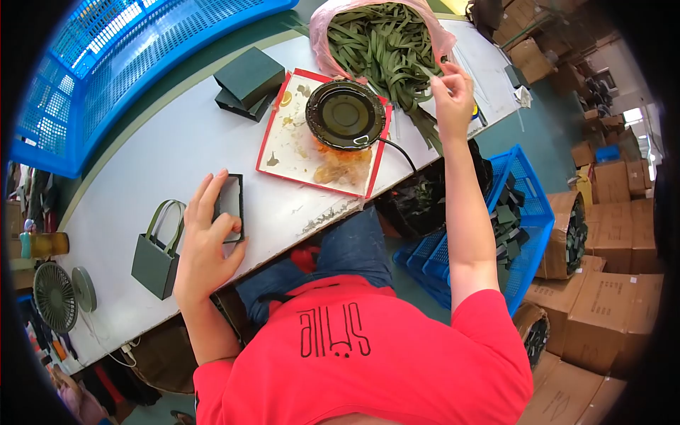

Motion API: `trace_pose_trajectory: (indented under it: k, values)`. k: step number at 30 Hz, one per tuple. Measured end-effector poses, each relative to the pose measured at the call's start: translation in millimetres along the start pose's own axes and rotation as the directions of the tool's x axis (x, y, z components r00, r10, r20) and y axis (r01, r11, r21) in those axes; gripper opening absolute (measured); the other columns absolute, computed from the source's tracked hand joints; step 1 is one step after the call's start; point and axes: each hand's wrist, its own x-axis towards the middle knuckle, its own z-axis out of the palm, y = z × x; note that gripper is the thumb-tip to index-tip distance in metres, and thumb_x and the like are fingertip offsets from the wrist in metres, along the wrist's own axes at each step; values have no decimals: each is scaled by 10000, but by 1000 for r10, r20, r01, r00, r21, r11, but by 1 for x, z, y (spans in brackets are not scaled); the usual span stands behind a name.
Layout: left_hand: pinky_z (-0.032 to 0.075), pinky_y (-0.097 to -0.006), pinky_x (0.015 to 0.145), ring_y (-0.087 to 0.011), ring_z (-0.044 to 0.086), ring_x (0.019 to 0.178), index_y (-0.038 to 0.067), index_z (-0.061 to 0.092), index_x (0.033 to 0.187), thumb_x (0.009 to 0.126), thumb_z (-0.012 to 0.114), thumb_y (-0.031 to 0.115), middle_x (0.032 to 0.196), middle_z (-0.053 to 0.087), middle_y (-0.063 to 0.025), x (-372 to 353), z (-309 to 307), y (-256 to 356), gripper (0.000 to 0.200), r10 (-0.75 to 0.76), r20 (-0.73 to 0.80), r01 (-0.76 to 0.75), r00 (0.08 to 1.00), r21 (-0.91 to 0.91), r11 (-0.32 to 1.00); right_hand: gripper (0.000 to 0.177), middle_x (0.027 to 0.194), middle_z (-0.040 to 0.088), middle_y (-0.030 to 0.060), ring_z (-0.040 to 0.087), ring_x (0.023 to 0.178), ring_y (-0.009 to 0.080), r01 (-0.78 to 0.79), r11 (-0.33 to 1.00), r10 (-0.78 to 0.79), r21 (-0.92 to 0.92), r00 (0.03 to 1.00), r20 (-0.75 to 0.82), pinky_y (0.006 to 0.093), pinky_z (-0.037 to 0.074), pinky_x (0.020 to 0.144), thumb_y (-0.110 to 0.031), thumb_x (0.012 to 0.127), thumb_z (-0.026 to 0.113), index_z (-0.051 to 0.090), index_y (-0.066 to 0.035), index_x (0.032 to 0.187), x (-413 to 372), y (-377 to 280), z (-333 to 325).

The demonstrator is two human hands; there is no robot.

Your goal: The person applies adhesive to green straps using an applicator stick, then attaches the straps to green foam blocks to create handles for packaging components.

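My left hand [205, 244] rests on a small dark green open box [239, 202] with a pale inside, fingers along its left side and the index finger bent at its near end. Beside that hand stands a dark green bag-shaped box [156, 263] with a looped ribbon handle [161, 207]. My right hand [453, 99] is raised at the right edge of a pink plastic bag [320, 32], its thumb and fingers pinched together. A thin pale thing seems to show at the fingertips, too blurred to name. Green ribbons [382, 49] fill the bag.
A round black hot pot [345, 113] with liquid and a cord sits on a stained red-edged board [283, 152]. Dark green boxes [248, 78] lie behind. Blue crates [106, 106] stand far left and lower right; a small fan [55, 297] is left. Cartons [595, 304] stack right.
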Motion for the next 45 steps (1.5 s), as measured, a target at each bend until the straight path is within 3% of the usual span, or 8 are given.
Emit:
trace_pose_trajectory:
  k: [2,5,7,10,13,23,32,45]
  values:
    - [314,-556,1113,-414,384,1391,58,616,894,626,799,42,1540,411,-190,2,1,1,325,-20,19,20,1000,2,1000,150,1146,669,151,663,934,230,272,962,-272,-8,962,28,372,486,948,-18,847,668,537,-21,774,-11,-35,-15]
    - [309,-533,1119,-387,409,1351,114,666,1072,591,846,98,1525,425,-165,6,2,5,514,-69,47,68,996,28,997,139,1088,676,149,648,929,220,93,935,-184,342,952,244,379,455,1002,32,850,618,505,-26,794,-40,-92,-38]
    - [283,-517,1158,-375,408,1347,150,671,1165,557,868,125,1516,434,-144,7,4,4,640,-91,104,82,990,90,993,110,1037,689,135,648,968,199,53,958,-155,282,923,352,351,475,976,44,882,602,521,-17,841,-65,-117,-49]
    - [242,-616,1153,-354,414,1342,172,655,1209,591,879,180,1463,463,-129,8,8,6,657,-90,100,70,991,188,980,87,939,689,115,671,905,196,-398,849,166,348,825,540,360,526,901,-66,994,585,594,3,942,-105,-150,-53]
    - [210,-649,1164,-348,409,1347,182,650,1232,592,886,205,1462,464,-124,7,16,5,682,-103,102,86,989,160,983,164,914,690,114,687,815,178,-722,565,391,399,660,641,309,574,751,-110,1014,596,639,46,1042,-129,-150,-40]
    - [207,-640,1165,-343,419,1341,183,656,1235,589,890,211,1461,465,-125,3,16,4,687,-97,100,82,990,147,986,245,925,703,128,724,826,208,-787,448,559,425,617,554,297,599,719,-101,965,674,589,42,1146,-138,-124,-4]
    - [209,-633,1162,-346,419,1347,190,644,1275,585,891,216,1480,471,-98,3,15,5,734,-136,115,115,984,168,979,192,745,600,12,413,489,41,-847,293,546,444,529,649,218,322,457,-192,994,654,583,-21,943,-133,-122,4]
    - [280,-512,1157,-358,420,1348,137,566,1388,545,884,185,1502,480,-75,1,17,2,903,-172,108,151,979,180,972,219,681,559,16,347,443,26,-855,334,605,398,518,605,213,230,393,-158,956,669,529,-47,830,-132,-120,17]
